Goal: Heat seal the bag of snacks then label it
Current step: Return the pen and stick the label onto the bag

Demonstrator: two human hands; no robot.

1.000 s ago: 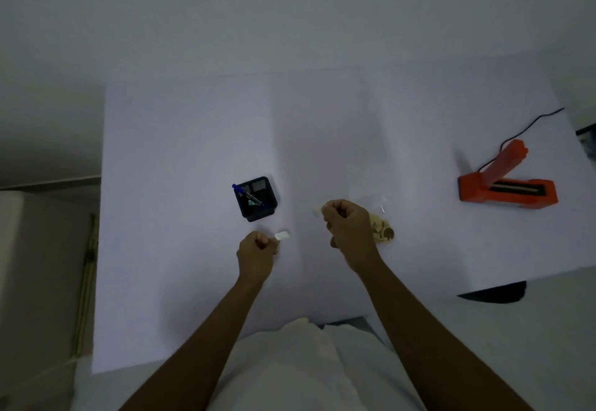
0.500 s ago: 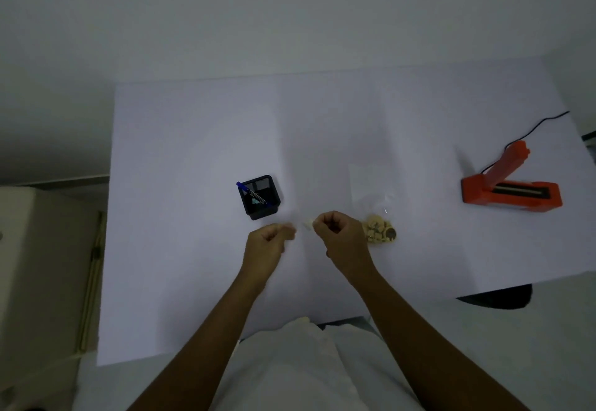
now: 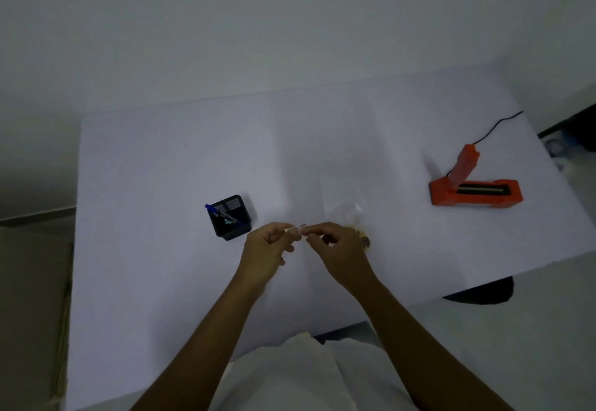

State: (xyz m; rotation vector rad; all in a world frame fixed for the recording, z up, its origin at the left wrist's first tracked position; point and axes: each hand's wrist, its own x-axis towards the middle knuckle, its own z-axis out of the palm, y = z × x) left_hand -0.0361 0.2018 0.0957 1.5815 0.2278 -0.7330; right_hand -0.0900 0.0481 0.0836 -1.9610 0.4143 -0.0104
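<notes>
The clear bag of snacks (image 3: 345, 207) lay flat on the white table (image 3: 161, 185), just beyond my right hand (image 3: 338, 251) and well apart from the orange heat sealer (image 3: 474, 191), whose arm stood raised, so I judged I was at the labelling step. My left hand (image 3: 267, 249) met the right in front of me, forearms converging, each thumb and forefinger pinching one end of the small white label (image 3: 298, 229), the other fingers curled. Next, I reckoned, the label had to come free of any backing and be pressed smoothly onto the bag's film.
</notes>
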